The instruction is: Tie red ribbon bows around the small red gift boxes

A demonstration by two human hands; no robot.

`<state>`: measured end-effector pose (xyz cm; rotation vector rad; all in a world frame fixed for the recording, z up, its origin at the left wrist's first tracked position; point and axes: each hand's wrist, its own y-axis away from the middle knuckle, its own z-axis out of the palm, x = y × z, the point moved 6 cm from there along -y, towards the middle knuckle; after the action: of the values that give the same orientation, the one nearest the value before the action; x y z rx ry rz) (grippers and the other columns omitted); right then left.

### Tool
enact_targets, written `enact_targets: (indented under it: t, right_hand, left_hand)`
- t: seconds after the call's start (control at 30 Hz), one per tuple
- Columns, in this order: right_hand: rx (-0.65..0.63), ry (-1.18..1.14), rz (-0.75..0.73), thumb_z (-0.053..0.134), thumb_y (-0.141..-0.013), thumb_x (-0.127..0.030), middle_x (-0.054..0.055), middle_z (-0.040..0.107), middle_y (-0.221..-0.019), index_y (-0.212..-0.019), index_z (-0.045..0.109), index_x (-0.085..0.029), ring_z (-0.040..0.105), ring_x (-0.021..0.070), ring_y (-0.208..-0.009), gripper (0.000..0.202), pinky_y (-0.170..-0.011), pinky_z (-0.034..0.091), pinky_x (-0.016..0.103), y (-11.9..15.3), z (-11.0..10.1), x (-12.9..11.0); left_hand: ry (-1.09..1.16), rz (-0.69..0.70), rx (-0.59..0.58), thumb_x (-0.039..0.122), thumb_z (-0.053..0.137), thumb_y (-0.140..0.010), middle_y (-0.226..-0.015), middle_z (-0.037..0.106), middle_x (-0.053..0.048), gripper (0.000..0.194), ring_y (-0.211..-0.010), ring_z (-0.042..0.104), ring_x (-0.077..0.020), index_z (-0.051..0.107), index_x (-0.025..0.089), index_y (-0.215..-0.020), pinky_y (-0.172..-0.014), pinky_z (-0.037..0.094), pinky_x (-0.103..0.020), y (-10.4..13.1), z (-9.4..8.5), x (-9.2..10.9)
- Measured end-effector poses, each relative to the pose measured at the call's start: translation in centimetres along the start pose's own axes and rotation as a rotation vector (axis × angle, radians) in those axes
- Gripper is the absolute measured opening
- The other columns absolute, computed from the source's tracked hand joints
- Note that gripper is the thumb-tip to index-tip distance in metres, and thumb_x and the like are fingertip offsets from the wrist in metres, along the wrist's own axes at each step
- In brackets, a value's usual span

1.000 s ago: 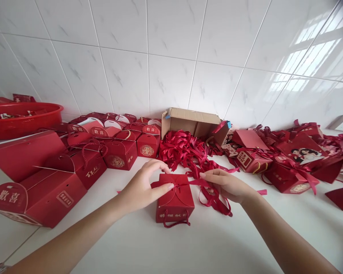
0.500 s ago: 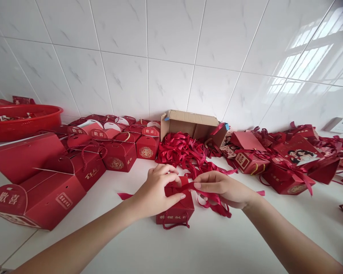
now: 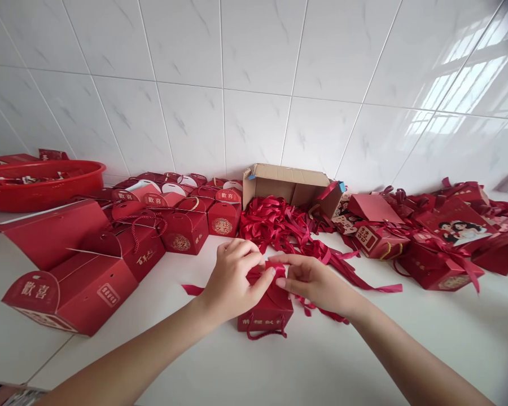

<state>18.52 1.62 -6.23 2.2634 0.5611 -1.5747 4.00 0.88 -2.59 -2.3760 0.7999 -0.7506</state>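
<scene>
A small red gift box [image 3: 266, 316] with gold characters and a twisted cord handle [image 3: 267, 335] stands on the white table in front of me. Over its top, my left hand [image 3: 236, 279] pinches a red satin ribbon [image 3: 275, 272] between thumb and fingers. From the other side, my right hand [image 3: 307, 282] has its thumb and fingertips closed on the same ribbon, close to the left thumb. One ribbon end [image 3: 192, 289] sticks out left of the box. The exact crossing of the ribbon is partly hidden by my fingers.
Behind the box, a heap of red ribbons [image 3: 275, 220] spills from a cardboard box [image 3: 292, 176] against the tiled wall. Several red gift boxes [image 3: 184, 231] stand left, beside a red plastic basin [image 3: 46, 186]. Ribboned boxes [image 3: 438, 265] crowd the right side.
My right hand has moved left, closer to my left hand, and the ribbon now forms a loop above the box. The view has shifted slightly left.
</scene>
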Motion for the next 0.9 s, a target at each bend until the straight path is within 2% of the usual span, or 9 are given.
enact_targets:
  t: [0.07, 0.13, 0.2, 0.27, 0.33, 0.43, 0.6, 0.73, 0.9]
  right_hand:
    - [0.022, 0.001, -0.072, 0.063, -0.081, -0.049, -0.004, 0.051, -0.059, -0.096, 0.07, -0.018, 0.043, 0.0084, -0.052, 0.035, -0.051, 0.037, 0.024, -0.7, 0.6, 0.0]
    - [0.137, 0.002, -0.157, 0.064, -0.081, -0.046, 0.0, 0.058, -0.072, -0.08, 0.07, -0.017, 0.049, 0.0112, -0.064, 0.03, -0.061, 0.042, 0.026, -1.1, 0.5, -0.1]
    - [0.228, -0.017, -0.222, 0.064, -0.082, -0.044, 0.003, 0.062, -0.084, -0.078, 0.068, -0.018, 0.054, 0.0145, -0.076, 0.026, -0.071, 0.045, 0.029, -1.2, 0.4, -0.1]
    - [0.21, -0.067, -0.253, 0.062, -0.083, -0.041, 0.004, 0.064, -0.089, -0.081, 0.068, -0.019, 0.057, 0.0162, -0.082, 0.023, -0.076, 0.046, 0.03, -1.3, 0.8, -0.1]
    - [0.122, -0.103, -0.252, 0.059, -0.086, -0.04, 0.004, 0.066, -0.087, -0.084, 0.067, -0.019, 0.059, 0.016, -0.081, 0.023, -0.074, 0.047, 0.029, -1.3, 1.4, -0.1]
    - [0.062, -0.051, -0.225, 0.055, -0.088, -0.039, 0.002, 0.063, -0.079, -0.083, 0.065, -0.018, 0.056, 0.0134, -0.07, 0.024, -0.064, 0.045, 0.026, -1.2, 1.9, -0.4]
    - [0.159, 0.017, -0.156, 0.053, -0.087, -0.032, 0.0, 0.058, -0.071, -0.074, 0.059, -0.017, 0.051, 0.0112, -0.064, 0.02, -0.057, 0.04, 0.022, -1.2, 1.8, -1.0]
    - [0.221, -0.003, -0.086, 0.05, -0.084, -0.026, -0.002, 0.052, -0.063, -0.069, 0.055, -0.018, 0.045, 0.0098, -0.056, 0.019, -0.05, 0.035, 0.021, -1.3, 1.8, -0.9]
    - [0.296, 0.037, -0.092, 0.051, -0.082, -0.023, -0.001, 0.058, -0.065, -0.074, 0.06, -0.018, 0.049, 0.0111, -0.057, 0.013, -0.051, 0.037, 0.022, -1.6, 1.8, -0.5]
  left_hand:
    - [0.051, -0.027, -0.018, 0.025, 0.054, -0.082, -0.082, 0.061, -0.004, 0.011, -0.088, 0.056, -0.0228, 0.054, 0.019, -0.072, -0.084, 0.038, -0.042, 0.1, -0.4, -0.2]
    - [0.152, -0.088, -0.042, 0.024, 0.053, -0.081, -0.088, 0.061, -0.004, 0.004, -0.091, 0.055, -0.0226, 0.053, 0.021, -0.08, -0.086, 0.04, -0.04, 0.5, -0.6, -1.1]
    - [0.248, -0.203, -0.056, 0.026, 0.052, -0.082, -0.094, 0.059, -0.004, 0.007, -0.096, 0.055, -0.0218, 0.051, 0.022, -0.087, -0.088, 0.042, -0.038, 1.0, -0.5, -2.7]
    - [0.306, -0.356, -0.083, 0.032, 0.054, -0.083, -0.098, 0.058, -0.004, 0.014, -0.099, 0.055, -0.0217, 0.048, 0.022, -0.09, -0.089, 0.042, -0.037, 1.7, 0.1, -4.8]
    - [0.379, -0.479, -0.165, 0.038, 0.056, -0.082, -0.096, 0.058, -0.003, 0.02, -0.096, 0.056, -0.0213, 0.048, 0.022, -0.089, -0.086, 0.043, -0.036, 2.4, 1.1, -6.5]
    - [0.576, -0.567, -0.371, 0.045, 0.055, -0.082, -0.082, 0.056, 0.001, 0.025, -0.08, 0.056, -0.0171, 0.05, 0.02, -0.083, -0.073, 0.044, -0.03, 2.9, 2.7, -7.3]
    - [0.714, -0.805, -0.496, 0.053, 0.06, -0.078, -0.06, 0.043, 0.007, 0.037, -0.053, 0.038, -0.0094, 0.045, 0.02, -0.073, -0.048, 0.027, -0.021, 3.8, 2.8, -7.9]
    - [0.723, -0.811, -0.647, 0.061, 0.054, -0.078, -0.056, 0.041, 0.005, 0.048, -0.051, 0.033, -0.0092, 0.047, 0.017, -0.061, -0.047, 0.019, -0.023, 4.4, 2.3, -7.5]
    - [0.706, -0.684, -0.652, 0.046, 0.062, -0.08, -0.055, 0.049, 0.003, 0.038, -0.055, 0.043, -0.0103, 0.053, 0.016, -0.058, -0.053, 0.031, -0.023, 3.6, -0.6, -5.8]
